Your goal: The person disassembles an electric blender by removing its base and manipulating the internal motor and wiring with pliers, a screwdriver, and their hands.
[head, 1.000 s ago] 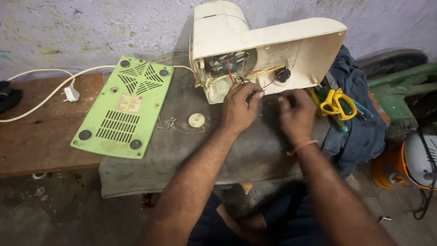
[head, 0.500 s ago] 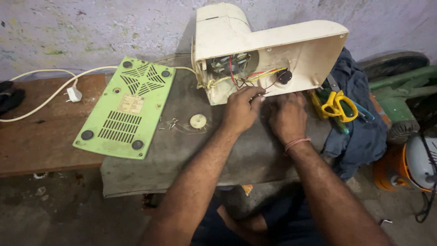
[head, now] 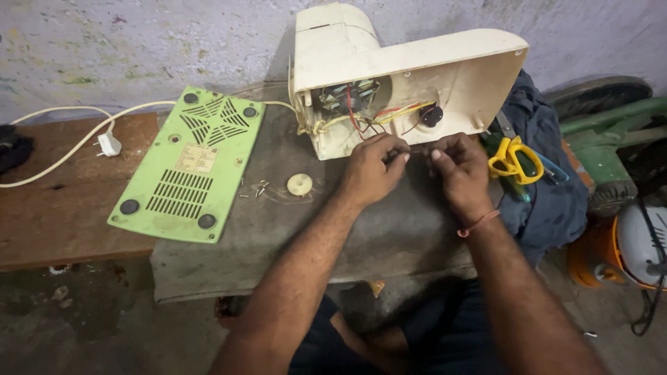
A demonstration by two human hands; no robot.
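A cream appliance housing (head: 389, 76) lies on its side on a grey slab (head: 292, 236), its open underside showing red, yellow and black wires (head: 361, 114). My left hand (head: 372, 170) and my right hand (head: 458, 170) meet just in front of that opening. Both pinch a thin dark wire (head: 415, 151) stretched between their fingertips. My right wrist wears a red thread band.
A green vented base cover (head: 191, 163) lies left of the housing, with small screws (head: 260, 187) and a cream round disc (head: 299, 184) beside it. A white cord and plug (head: 108, 142) cross the wooden bench. Yellow-handled scissors (head: 514, 160) rest on blue cloth (head: 549, 173) at right.
Both hands have drawn together in front of the housing's opening; my right hand shifted left toward my left, and the two now pinch the wire between them.
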